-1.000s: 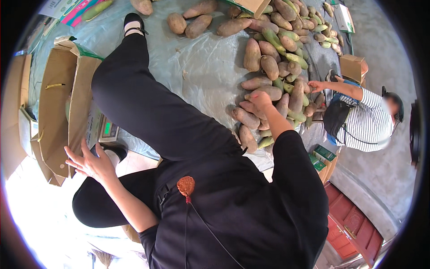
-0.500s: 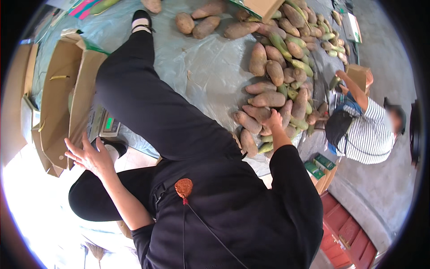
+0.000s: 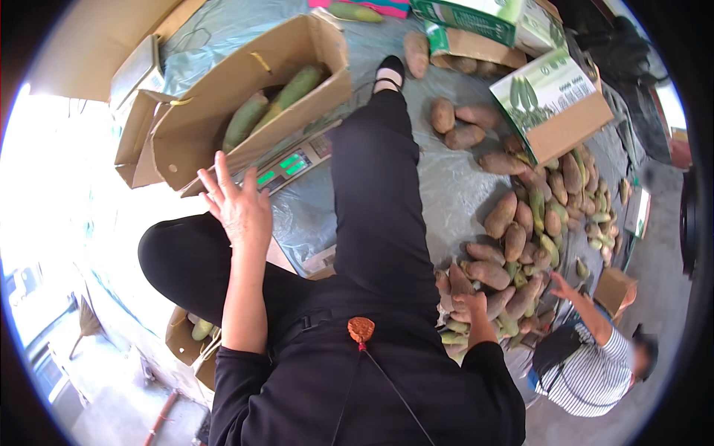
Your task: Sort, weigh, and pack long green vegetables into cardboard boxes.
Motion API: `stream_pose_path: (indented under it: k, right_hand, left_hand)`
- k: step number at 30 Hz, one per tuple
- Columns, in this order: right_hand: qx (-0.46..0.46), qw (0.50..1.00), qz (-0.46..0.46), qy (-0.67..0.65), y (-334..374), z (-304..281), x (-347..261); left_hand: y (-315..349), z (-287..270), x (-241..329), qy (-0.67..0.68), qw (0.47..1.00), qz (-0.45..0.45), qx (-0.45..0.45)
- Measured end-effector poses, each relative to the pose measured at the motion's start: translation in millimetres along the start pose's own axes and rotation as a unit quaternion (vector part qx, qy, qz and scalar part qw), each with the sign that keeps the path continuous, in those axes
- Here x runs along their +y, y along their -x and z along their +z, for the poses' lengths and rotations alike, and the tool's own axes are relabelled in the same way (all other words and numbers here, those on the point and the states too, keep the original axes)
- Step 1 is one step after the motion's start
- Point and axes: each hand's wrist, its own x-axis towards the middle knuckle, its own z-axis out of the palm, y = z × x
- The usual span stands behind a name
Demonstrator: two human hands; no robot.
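The right hand (image 3: pixel 470 303) closes on a firm, weighty brown oblong tuber (image 3: pixel 459 281), best gripped mid-body, while the left hand (image 3: pixel 239 206) hovers, fingers spread.

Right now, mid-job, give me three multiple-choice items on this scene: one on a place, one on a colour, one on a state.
1. Where is the right hand?
A. on the pile of brown tubers
B. inside the open cardboard box
C. on the scale

2. What colour are the long fruits in the open cardboard box?
A. red
B. green
C. white

3. How is the left hand?
A. clenched on a tuber
B. open, fingers spread, holding nothing
C. pinching a box flap

Answers: 1 A, the hand lies at the near edge of the heap on the plastic sheet. 2 B, two long green fruits lie in the box. 3 B, the palm is open above the bent knee, nothing in it.
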Motion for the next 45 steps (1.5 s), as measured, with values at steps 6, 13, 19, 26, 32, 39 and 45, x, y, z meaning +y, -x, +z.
stream_pose_path:
  k: [6,13,19,26,32,39,45]
  right_hand:
    - [-0.088,0.974,-0.112,-0.176,-66.5,9.5,34.1]
    - [-0.002,0.915,-0.351,-0.201,15.9,-80.3,-116.6]
    - [0.060,0.777,-0.597,-0.191,146.9,-155.5,-275.2]
    - [0.197,0.608,-0.767,0.060,269.8,-157.7,-417.0]
    - [0.295,0.582,-0.694,0.306,333.2,-96.7,-491.1]
    - [0.250,0.637,-0.606,0.405,326.4,-31.8,-526.6]
    - [0.125,0.651,-0.698,0.272,329.7,-12.7,-526.2]
  left_hand:
    - [-1.2,-3.8,-2.4,0.051,0.999,-0.009,-0.014]
    - [-1.5,-5.0,-4.3,0.090,0.996,-0.004,-0.002]
    - [-0.7,2.9,-5.7,0.107,0.994,-0.002,0.014]
    - [-1.3,5.9,-8.9,0.090,0.996,-0.009,0.028]
    - [-2.4,1.1,-8.8,0.105,0.994,-0.012,0.011]
    - [-2.2,0.7,-9.1,0.147,0.989,-0.011,0.023]
    - [-1.6,-2.9,-9.4,0.142,0.989,-0.014,0.025]
